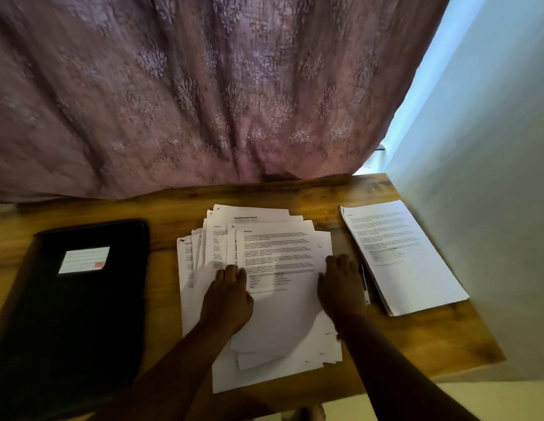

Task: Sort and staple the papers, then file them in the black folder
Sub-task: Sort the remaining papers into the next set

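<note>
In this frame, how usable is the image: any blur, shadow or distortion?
Head view: wide-angle bending curves the table edges; print on the loose papers is too soft to read; both hands cast shadows on them; the black folder is nearly detail-less; daylight glows bluish beside the curtain.

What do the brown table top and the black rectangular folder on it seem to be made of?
The brown table top looks like wood with a smooth, slightly glossy finish: grain streaks and soft reflections show. The black rectangular folder seems plastic or imitation leather, matte with a faint sheen; the blur leaves this open. It carries a white label.

Dim, soft, edge-warped view; daylight enters beside the curtain.
</note>
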{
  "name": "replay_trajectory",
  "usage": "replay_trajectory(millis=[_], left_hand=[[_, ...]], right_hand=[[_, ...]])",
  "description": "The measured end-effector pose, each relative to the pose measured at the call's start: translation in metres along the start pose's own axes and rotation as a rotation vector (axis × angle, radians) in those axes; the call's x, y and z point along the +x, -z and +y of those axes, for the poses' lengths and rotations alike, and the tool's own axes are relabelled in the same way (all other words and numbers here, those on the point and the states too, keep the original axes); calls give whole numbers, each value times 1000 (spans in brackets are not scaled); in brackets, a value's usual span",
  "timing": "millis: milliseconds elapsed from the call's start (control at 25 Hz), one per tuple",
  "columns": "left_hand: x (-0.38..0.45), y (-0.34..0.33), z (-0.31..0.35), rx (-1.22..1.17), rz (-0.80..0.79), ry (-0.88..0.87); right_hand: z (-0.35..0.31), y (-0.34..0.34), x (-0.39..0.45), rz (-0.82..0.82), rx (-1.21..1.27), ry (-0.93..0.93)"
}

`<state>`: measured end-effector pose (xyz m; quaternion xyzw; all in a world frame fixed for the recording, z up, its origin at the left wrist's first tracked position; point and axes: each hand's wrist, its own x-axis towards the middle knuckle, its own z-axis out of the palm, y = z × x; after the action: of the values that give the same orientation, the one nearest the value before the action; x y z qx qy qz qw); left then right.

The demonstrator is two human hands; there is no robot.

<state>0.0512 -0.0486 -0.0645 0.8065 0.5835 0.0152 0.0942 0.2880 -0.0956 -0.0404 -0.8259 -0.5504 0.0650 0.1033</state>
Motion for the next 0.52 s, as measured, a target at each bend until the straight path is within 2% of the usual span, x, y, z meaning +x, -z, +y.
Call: replay_trajectory(millis=[160,400,480,520], left_hand=[[-7,4,-7,-61,21,146],[7,19,9,-600,134,533],[6,26,19,-589,184,560],[4,28,22,-481,218,523]], right_hand=[[-24,-17,-4,-134,-17,231],[-13,-40,-4,-78,-32,299],[-11,-43,-8,-32,-34,315],[-11,-43,-9,-16,-34,323]])
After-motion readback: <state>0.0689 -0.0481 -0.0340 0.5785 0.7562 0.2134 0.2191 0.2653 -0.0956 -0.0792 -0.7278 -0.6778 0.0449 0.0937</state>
